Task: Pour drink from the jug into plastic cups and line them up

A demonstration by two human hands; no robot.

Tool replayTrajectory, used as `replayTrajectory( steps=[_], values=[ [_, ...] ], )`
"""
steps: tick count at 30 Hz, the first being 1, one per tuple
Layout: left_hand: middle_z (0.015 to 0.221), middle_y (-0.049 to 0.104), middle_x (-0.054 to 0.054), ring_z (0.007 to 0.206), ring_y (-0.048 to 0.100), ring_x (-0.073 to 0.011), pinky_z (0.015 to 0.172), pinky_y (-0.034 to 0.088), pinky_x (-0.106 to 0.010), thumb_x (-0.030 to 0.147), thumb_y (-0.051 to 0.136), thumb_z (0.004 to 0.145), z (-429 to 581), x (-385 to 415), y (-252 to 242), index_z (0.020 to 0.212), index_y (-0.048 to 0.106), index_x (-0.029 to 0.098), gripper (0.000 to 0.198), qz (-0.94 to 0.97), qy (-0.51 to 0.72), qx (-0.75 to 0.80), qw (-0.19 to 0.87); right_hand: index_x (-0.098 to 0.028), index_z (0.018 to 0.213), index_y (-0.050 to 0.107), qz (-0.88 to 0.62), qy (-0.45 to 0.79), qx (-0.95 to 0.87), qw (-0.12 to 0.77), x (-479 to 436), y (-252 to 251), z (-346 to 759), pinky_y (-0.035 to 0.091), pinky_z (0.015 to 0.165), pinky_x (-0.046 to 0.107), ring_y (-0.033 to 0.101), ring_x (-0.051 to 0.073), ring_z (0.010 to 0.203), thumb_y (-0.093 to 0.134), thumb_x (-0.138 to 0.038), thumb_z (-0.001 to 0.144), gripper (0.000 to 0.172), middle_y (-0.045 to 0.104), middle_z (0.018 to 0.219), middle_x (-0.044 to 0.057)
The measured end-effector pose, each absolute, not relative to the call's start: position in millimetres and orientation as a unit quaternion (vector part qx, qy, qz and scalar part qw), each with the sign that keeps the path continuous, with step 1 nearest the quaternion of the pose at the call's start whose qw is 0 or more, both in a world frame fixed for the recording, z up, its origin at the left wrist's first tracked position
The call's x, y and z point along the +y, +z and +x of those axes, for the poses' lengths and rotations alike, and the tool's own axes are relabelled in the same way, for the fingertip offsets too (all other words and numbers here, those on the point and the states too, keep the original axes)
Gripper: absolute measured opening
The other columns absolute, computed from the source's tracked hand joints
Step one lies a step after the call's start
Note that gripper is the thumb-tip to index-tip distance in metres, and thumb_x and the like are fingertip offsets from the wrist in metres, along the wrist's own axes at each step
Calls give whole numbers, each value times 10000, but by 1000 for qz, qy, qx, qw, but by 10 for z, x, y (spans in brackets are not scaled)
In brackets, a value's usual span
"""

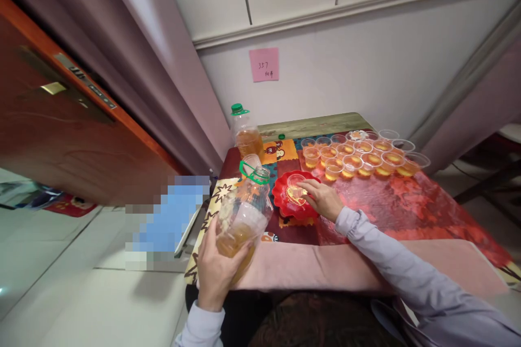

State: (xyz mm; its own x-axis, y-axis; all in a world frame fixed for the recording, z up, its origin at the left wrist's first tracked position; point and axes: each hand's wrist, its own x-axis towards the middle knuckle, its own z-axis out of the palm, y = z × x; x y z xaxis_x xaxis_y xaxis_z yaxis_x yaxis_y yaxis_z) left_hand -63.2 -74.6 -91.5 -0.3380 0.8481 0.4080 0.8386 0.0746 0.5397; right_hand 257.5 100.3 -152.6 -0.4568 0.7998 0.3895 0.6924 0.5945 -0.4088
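Note:
My left hand (pixel 217 268) grips the base of a clear plastic bottle (pixel 243 211) with a green neck ring, uncapped, tilted toward the table and holding a little amber liquid. My right hand (pixel 323 199) rests on a red plate (pixel 285 200), its fingers round a small clear cup (pixel 296 182) standing in the plate. Beyond the plate, several small clear cups (pixel 358 158) filled with amber liquid stand in rows on the table.
A second bottle (pixel 245 135) with a green cap stands at the table's far left corner. A small green cap (pixel 281 136) lies near it. The table (pixel 407 206) carries a red patterned cloth. A brown door (pixel 61 130) stands at left, a wall with a pink note (pixel 264 64) behind.

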Motion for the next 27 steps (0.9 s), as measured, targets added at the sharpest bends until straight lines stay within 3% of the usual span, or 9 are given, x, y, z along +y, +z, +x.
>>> replayTrajectory(
  steps=[3,9,12,16,27],
  values=[
    [1459,681,-181,1309,677,-352,1137,532,-505,694,789,758,-622,-653,-707,1556,499,165,1001,600,327,730,15,-242,1452,651,-463,77,-803,368,890,-1544,2656,622,996,394,710,272,1267,560,-319,1050,419,671,1485,115],
    [1491,670,-147,1341,659,-358,1154,510,-491,632,803,751,-578,-460,-271,1548,510,212,947,654,216,725,21,-219,1389,667,-490,63,-705,509,608,-1769,2710,644,965,432,751,280,1152,607,-355,1047,373,718,1375,154],
    [1479,680,-138,1329,665,-370,1134,518,-493,632,810,743,-539,-372,-129,1544,515,217,949,667,152,729,17,-232,1385,664,-498,69,-681,533,491,-1912,2749,645,923,422,770,242,969,606,-334,1050,355,741,1308,137],
    [1433,705,-134,1289,685,-373,1077,537,-492,592,815,753,-475,-267,-6,1576,485,216,963,680,74,729,5,-228,1372,667,-544,87,-627,551,429,-2030,2805,637,737,360,738,211,771,625,-355,1040,358,777,1048,83],
    [1460,676,-161,1324,643,-383,1064,483,-524,602,771,818,-310,-80,125,1602,450,230,925,705,-6,709,18,-233,1324,676,-535,133,-606,573,475,-2037,2791,646,708,346,776,232,916,621,-349,1043,308,783,1053,81]
  ],
)
